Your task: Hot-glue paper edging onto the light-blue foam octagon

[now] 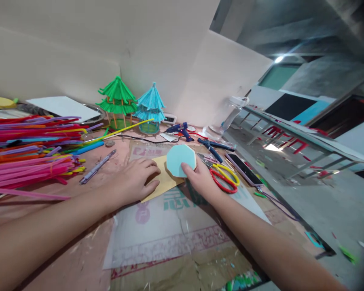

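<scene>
1. Left hand (132, 180): lies palm down, fingers together and slightly curled, pressing the left edge of a yellow card (164, 180) to the table (87, 246).
2. Right hand (202, 178): fingers pinched on the lower right edge of a pale blue octagon (180, 160), which sits tilted over the card's far corner, at 1 o'clock from the left hand.
3. Scissors (225, 176) (red and yellow handles): just beside the right hand at 3 o'clock. Risk: a sideways sweep of the wrist could knock them into the phone (243, 167) lying beyond.
4. Glue gun (179, 130): at 12 o'clock from the octagon, near the blue paper pavilion (151, 107) and green paper pavilion (117, 99). Risk: a far reach may tip either model.
5. Pile of coloured sticks (27, 153): at 9 o'clock, well apart from the hands.
6. Judgement: the octagon is held by one edge only, so it may shift off line on the card if the pinch loosens; the card may slide if the left palm lifts.
</scene>
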### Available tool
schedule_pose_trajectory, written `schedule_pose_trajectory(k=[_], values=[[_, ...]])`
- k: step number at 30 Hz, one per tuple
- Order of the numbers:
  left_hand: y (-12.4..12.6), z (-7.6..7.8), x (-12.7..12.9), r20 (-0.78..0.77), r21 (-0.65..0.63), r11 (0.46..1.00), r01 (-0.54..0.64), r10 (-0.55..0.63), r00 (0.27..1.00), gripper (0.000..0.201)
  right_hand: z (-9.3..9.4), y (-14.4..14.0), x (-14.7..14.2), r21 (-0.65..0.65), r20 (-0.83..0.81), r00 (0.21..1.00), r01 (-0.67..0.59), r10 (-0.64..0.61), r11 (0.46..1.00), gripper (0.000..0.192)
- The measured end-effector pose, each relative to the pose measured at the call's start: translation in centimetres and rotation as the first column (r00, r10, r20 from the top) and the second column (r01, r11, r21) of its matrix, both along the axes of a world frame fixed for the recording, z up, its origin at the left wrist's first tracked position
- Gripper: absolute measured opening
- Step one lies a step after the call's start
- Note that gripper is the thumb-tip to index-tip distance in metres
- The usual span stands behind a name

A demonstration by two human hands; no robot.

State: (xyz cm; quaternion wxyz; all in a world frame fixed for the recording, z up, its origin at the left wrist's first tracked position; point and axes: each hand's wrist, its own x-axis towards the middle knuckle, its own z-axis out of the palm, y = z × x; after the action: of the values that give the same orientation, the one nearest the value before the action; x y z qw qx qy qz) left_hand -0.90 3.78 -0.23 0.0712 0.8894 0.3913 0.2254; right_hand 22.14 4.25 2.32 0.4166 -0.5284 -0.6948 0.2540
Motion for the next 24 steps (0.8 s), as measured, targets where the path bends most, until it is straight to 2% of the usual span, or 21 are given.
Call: schedule_pose_trajectory(k=[3, 5, 10, 14, 16, 19, 24], values=[[-0.1, 0.2, 0.0, -0.033, 0.017, 1.000, 0.000, 0.000, 0.999, 0.032, 0.0, -0.4, -0.6, 0.026, 0.180, 0.983, 0.017, -0.021, 1.000, 0.040], [-0.2, 0.4, 0.0, -0.054, 0.028, 1.000, 0.006, -0.004, 0.999, 0.033, 0.2, -0.7, -0.9, 0.012, 0.242, 0.970, 0.019, -0.022, 1.000, 0.041], [-0.3, 0.5, -0.1, -0.079, 0.039, 0.999, 0.009, -0.005, 0.997, 0.034, 0.4, -0.7, -0.8, 0.011, 0.280, 0.958, -0.064, 0.058, 0.998, 0.049], [-0.1, 0.3, 0.0, -0.089, 0.033, 0.999, 0.009, -0.006, 0.996, 0.035, 0.2, -0.3, -0.9, -0.068, 0.309, 0.947, -0.066, 0.084, 0.995, 0.034], [-0.1, 0.2, 0.1, -0.086, 0.040, 0.999, 0.008, -0.005, 0.996, 0.034, 0.2, -0.3, -0.9, -0.097, 0.325, 0.939, -0.083, 0.110, 0.992, 0.032], [0.0, 0.1, 0.2, -0.073, 0.040, 0.999, 0.011, -0.008, 0.997, 0.033, 0.1, -0.7, -0.9, -0.074, 0.343, 0.932, -0.098, 0.117, 0.992, 0.024], [-0.3, 0.4, 0.1, -0.054, 0.004, 1.000, 0.012, -0.011, 0.998, 0.033, -0.5, -1.7, -0.8, -0.046, 0.379, 0.921, -0.083, 0.094, 0.996, 0.027]])
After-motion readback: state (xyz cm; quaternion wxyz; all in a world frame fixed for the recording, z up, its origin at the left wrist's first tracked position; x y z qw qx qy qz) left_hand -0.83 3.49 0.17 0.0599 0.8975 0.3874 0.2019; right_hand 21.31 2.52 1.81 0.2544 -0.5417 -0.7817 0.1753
